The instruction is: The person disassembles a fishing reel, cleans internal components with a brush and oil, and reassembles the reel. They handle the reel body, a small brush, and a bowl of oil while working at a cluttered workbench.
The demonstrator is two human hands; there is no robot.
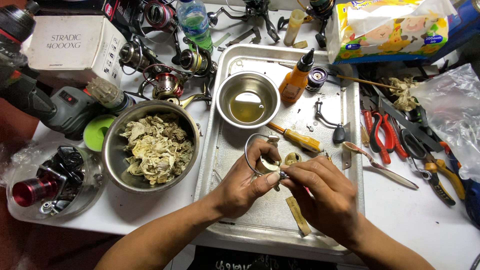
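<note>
Head view: over a dented, bare-metal baking tray [235, 215], the left hand [245, 182] closes thumb and fingers around a small cream-and-gold fishing-reel rotor with a thin wire bail arm [264, 161], holding it just above the tray floor. The right hand [325, 192] pinches a slim tool at its fingertips, the tip touching the rotor beside the left thumb; the tool's shape is mostly hidden.

To do this well, I judge the left grip should stay firm and low over the tray, so any loosened small part drops inside its rim. The right pinch wants light, straight pressure, lest the tip slip toward the thumb.

Near the hands lie a yellow-handled screwdriver [297, 139] and a small steel bowl of yellowish oil [247, 99]; a larger steel bowl of stained tissue wads [156, 146] stands left of the tray.
</note>
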